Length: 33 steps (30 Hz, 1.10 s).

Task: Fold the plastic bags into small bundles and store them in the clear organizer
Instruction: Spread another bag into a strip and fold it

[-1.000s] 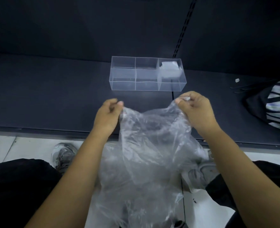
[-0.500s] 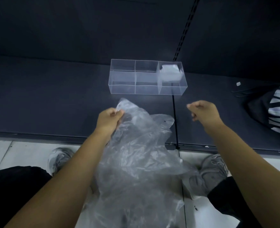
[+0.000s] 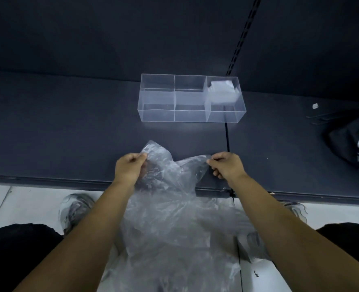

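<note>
A large crumpled clear plastic bag hangs from the dark shelf's front edge down between my arms. My left hand pinches its upper left corner. My right hand pinches the upper right edge. Both hands hover just above the shelf surface. Farther back stands the clear organizer with three compartments. A folded bag bundle fills the right compartment; the left and middle ones hold nothing.
The dark shelf runs across the view with a back panel behind it. A black and striped bag lies at the right edge. A small white scrap sits near it. My shoes rest on the white floor below.
My right hand let go of the bag half a second ago and has now taken hold of its upper right edge again. The left hand kept its grip throughout.
</note>
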Tool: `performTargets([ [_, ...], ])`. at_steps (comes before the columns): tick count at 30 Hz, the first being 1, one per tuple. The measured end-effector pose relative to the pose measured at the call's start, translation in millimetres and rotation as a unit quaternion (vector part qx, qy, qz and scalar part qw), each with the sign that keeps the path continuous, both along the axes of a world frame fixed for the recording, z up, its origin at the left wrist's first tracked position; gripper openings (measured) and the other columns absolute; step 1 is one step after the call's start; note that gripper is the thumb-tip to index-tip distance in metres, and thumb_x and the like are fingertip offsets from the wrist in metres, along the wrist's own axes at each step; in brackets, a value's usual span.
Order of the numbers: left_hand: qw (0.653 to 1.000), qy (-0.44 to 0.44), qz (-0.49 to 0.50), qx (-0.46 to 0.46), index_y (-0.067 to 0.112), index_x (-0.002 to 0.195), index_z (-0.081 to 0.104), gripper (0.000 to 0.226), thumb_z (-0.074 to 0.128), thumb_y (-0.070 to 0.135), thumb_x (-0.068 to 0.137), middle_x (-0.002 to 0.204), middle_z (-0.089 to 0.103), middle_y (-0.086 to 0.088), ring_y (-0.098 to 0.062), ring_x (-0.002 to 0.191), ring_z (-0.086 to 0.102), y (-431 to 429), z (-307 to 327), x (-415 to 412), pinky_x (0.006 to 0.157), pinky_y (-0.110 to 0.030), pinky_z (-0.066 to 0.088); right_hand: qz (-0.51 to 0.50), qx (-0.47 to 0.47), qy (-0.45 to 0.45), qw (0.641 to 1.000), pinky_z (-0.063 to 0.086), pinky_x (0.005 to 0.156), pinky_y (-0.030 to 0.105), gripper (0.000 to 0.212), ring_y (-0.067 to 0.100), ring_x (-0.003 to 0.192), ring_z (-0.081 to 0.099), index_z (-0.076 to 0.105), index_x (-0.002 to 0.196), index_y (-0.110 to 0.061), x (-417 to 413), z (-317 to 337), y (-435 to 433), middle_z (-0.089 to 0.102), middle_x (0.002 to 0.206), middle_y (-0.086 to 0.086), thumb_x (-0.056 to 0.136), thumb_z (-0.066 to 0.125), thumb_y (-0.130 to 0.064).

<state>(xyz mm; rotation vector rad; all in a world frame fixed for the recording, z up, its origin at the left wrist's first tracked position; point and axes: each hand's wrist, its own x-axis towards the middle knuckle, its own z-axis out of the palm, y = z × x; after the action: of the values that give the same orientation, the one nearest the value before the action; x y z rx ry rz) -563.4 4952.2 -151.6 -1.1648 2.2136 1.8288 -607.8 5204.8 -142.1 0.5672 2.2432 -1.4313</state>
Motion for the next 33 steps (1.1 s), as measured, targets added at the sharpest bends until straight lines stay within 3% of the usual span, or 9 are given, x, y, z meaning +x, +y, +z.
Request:
performTargets([
  [3, 0.999, -0.017, 0.035, 0.038, 0.017, 0.069, 0.064, 0.022, 0.066, 0.028, 0.088, 0.061, 0.064, 0.006, -0.005, 0.046, 0.057, -4.1, 1.9, -2.9, 0.046, -0.018, 0.046, 0.006, -0.002, -0.007, 1.0, 0.035, 0.037, 0.017, 0.009, 0.011, 0.043, 0.044, 0.066, 0.084, -0.006, -3.2, 0.2, 2.2, 0.053, 0.059, 0.003, 0.087, 0.069, -0.015],
  [6, 0.981, -0.017, 0.113, 0.154, 0.013, 0.072, 0.062, 0.022, 0.062, 0.021, 0.092, 0.049, 0.062, 0.007, -0.006, 0.043, 0.057, -10.2, 6.7, -7.0, 0.045, -0.018, 0.048, -0.004, -0.142, -0.04, 0.989, 0.036, 0.044, 0.019, 0.017, 0.009, 0.051, 0.042, 0.061, 0.075, -0.014, -0.7, 9.3, 15.9, 0.049, 0.064, -0.001, 0.09, 0.065, -0.02],
  [10, 0.947, 0.0, 0.189, 0.259, 0.009, 0.077, 0.058, 0.018, 0.058, 0.012, 0.094, 0.041, 0.058, 0.006, -0.003, 0.037, 0.056, -14.6, 10.2, -11.1, 0.04, -0.015, 0.048, -0.016, -0.363, -0.082, 0.928, 0.04, 0.052, 0.017, 0.011, 0.009, 0.062, 0.045, 0.058, 0.082, -0.018, 6.3, 21.0, 41.7, 0.053, 0.071, -0.005, 0.09, 0.056, -0.026],
  [14, 0.945, -0.018, 0.186, 0.267, 0.01, 0.078, 0.057, 0.018, 0.058, 0.016, 0.095, 0.041, 0.058, 0.007, -0.003, 0.035, 0.055, -16.1, 7.8, -11.3, 0.039, -0.015, 0.046, -0.022, -0.467, -0.107, 0.877, 0.043, 0.058, 0.019, 0.023, 0.009, 0.066, 0.051, 0.056, 0.09, -0.017, 8.5, 30.3, 54.3, 0.054, 0.076, -0.003, 0.09, 0.052, -0.039],
  [17, 0.955, -0.031, 0.16, 0.247, 0.013, 0.073, 0.055, 0.024, 0.057, 0.02, 0.095, 0.039, 0.056, 0.009, -0.003, 0.033, 0.054, -15.1, 7.8, -11.8, 0.037, -0.015, 0.046, -0.05, -0.434, -0.127, 0.89, 0.047, 0.054, 0.02, 0.037, 0.012, 0.067, 0.056, 0.055, 0.095, -0.015, 1.6, 38.7, 58.5, 0.057, 0.08, 0.002, 0.08, 0.062, -0.048],
  [22, 0.967, -0.06, 0.061, 0.239, 0.011, 0.089, 0.061, 0.012, 0.058, 0.02, 0.095, 0.061, 0.063, 0.002, -0.01, 0.053, 0.059, -19.7, 8.2, -11.7, 0.046, -0.023, 0.052, -0.038, -0.238, -0.071, 0.968, 0.047, 0.049, 0.016, 0.018, 0.007, 0.056, 0.057, 0.057, 0.081, -0.014, -13.9, 46.0, 68.4, 0.058, 0.069, 0.002, 0.076, 0.07, -0.004],
  [26, 0.959, -0.107, -0.055, 0.256, 0.013, 0.092, 0.065, 0.031, 0.069, 0.042, 0.083, 0.073, 0.067, -0.001, -0.011, 0.06, 0.062, -21.0, 13.5, -17.4, 0.051, -0.025, 0.053, 0.026, -0.143, -0.002, 0.989, 0.042, 0.049, 0.014, 0.022, 0.007, 0.059, 0.054, 0.062, 0.094, -0.017, -22.3, 51.7, 72.2, 0.061, 0.073, 0.002, 0.085, 0.065, 0.002],
  [30, 0.985, -0.046, -0.009, 0.164, 0.017, 0.085, 0.067, 0.011, 0.072, 0.026, 0.084, 0.082, 0.066, -0.004, -0.017, 0.072, 0.061, -10.9, 12.3, -36.5, 0.08, -0.037, 0.052, 0.01, -0.123, 0.021, 0.992, 0.042, 0.053, 0.014, 0.026, 0.008, 0.062, 0.052, 0.062, 0.108, -0.013, -32.7, 51.4, 73.0, 0.062, 0.077, 0.003, 0.086, 0.064, 0.001],
  [33, 0.992, -0.018, 0.021, 0.12, 0.019, 0.074, 0.063, 0.015, 0.073, 0.023, 0.084, 0.062, 0.063, 0.002, -0.013, 0.061, 0.056, -7.4, 11.8, -48.4, 0.066, -0.027, 0.05, -0.061, -0.144, 0.04, 0.987, 0.046, 0.056, 0.014, 0.017, 0.006, 0.061, 0.055, 0.062, 0.105, -0.01, -43.1, 49.8, 74.9, 0.067, 0.074, 0.003, 0.09, 0.061, -0.003],
])
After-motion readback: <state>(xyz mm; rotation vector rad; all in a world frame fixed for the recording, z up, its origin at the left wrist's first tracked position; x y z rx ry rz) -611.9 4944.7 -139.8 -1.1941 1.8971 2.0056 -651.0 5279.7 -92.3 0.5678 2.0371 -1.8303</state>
